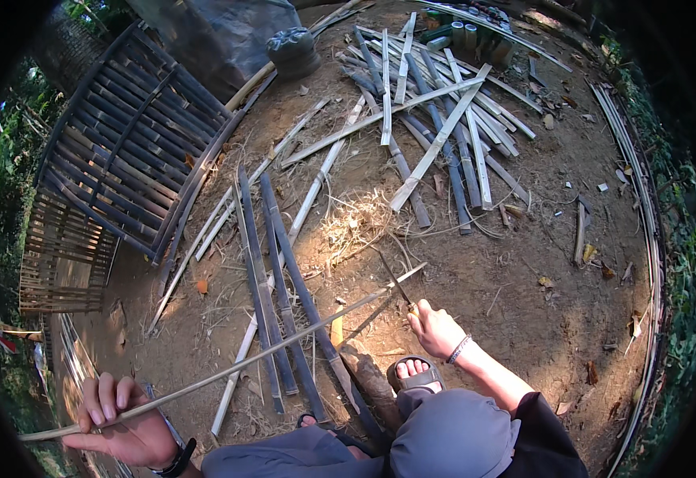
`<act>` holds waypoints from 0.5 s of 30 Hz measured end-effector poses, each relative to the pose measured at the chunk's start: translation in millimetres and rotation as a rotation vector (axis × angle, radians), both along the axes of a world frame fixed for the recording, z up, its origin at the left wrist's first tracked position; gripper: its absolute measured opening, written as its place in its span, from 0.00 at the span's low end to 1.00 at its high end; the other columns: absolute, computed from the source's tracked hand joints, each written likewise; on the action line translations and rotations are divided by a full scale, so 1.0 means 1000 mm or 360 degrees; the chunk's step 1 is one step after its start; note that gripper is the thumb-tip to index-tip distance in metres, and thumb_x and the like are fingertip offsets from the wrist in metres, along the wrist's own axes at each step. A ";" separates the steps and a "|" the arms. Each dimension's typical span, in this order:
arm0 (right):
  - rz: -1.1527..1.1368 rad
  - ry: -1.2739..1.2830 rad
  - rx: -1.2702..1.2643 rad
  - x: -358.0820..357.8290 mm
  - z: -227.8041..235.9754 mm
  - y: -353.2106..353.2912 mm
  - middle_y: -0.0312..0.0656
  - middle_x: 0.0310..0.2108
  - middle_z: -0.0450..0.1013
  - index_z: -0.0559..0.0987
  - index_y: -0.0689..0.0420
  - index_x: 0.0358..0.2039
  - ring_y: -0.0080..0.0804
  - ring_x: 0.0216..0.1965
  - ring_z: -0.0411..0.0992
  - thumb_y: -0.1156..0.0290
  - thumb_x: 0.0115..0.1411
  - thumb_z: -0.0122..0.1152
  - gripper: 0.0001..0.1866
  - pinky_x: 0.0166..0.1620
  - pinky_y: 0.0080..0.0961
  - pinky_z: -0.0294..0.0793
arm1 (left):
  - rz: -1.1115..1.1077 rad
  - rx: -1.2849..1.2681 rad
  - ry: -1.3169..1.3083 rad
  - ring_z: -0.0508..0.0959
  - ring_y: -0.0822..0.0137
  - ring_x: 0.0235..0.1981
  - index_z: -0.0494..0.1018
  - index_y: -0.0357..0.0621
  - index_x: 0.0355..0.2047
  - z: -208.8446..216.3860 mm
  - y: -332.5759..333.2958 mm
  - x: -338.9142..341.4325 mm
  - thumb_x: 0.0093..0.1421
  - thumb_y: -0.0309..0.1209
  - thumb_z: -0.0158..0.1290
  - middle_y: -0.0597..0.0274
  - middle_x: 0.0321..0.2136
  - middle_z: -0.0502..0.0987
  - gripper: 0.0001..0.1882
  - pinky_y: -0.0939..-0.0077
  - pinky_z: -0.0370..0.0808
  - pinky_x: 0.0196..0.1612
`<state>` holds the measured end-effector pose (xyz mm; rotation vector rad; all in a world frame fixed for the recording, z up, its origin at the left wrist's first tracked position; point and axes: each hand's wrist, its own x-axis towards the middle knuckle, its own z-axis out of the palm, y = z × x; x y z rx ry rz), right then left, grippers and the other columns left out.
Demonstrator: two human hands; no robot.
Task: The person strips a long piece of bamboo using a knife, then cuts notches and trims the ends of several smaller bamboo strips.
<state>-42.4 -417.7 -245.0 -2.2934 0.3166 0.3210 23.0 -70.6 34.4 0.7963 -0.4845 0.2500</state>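
A long thin bamboo strip [284, 344] slants across the view from lower left to the middle. Its near end lies between the thumb and fingers of my left hand [129, 426], palm turned up. My right hand [439, 331] is closed around the handle of a knife [392, 276]. The dark, narrow blade points away from me and crosses the strip close to its far end; whether the two touch I cannot tell. Beneath the strip, several dark bamboo poles [288, 315] lie side by side on the ground.
A pile of split bamboo slats [439, 143] lies ahead, beside curled shavings [356, 227]. On the left stands a dark bamboo rack [129, 135]. A short log [372, 382] lies by my sandalled foot [414, 373]. Long strips [643, 199] line the right edge.
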 end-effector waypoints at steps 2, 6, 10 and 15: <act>-0.0014 0.0013 0.0001 0.003 0.017 0.002 0.63 0.20 0.71 0.62 0.62 0.34 0.64 0.26 0.71 0.58 0.64 0.45 0.17 0.29 0.52 0.72 | -0.0038 0.0022 -0.0034 0.60 0.76 0.20 0.63 0.46 0.23 0.004 0.001 -0.004 0.60 0.62 0.37 0.69 0.19 0.59 0.30 0.80 0.58 0.30; 0.0164 -0.0062 0.0004 -0.003 0.039 0.024 0.60 0.20 0.72 0.63 0.61 0.34 0.62 0.26 0.72 0.58 0.65 0.43 0.16 0.30 0.53 0.71 | -0.0012 0.0092 -0.0178 0.57 0.79 0.12 0.60 0.47 0.21 0.002 -0.005 -0.006 0.61 0.59 0.39 0.72 0.11 0.56 0.27 0.82 0.57 0.26; 0.0131 -0.0052 -0.0167 0.000 0.027 0.018 0.57 0.17 0.71 0.62 0.60 0.34 0.61 0.23 0.72 0.59 0.65 0.43 0.15 0.28 0.53 0.71 | -0.0151 0.0054 -0.0161 0.55 0.79 0.09 0.58 0.50 0.16 0.002 -0.007 -0.006 0.61 0.57 0.43 0.74 0.08 0.56 0.27 0.84 0.56 0.23; 0.0175 -0.0002 -0.0145 -0.004 0.043 0.029 0.57 0.16 0.71 0.63 0.61 0.36 0.58 0.21 0.72 0.60 0.64 0.44 0.15 0.25 0.51 0.72 | -0.0193 0.0071 -0.0127 0.56 0.80 0.09 0.58 0.52 0.12 0.002 -0.002 -0.005 0.60 0.50 0.50 0.75 0.07 0.58 0.26 0.85 0.56 0.22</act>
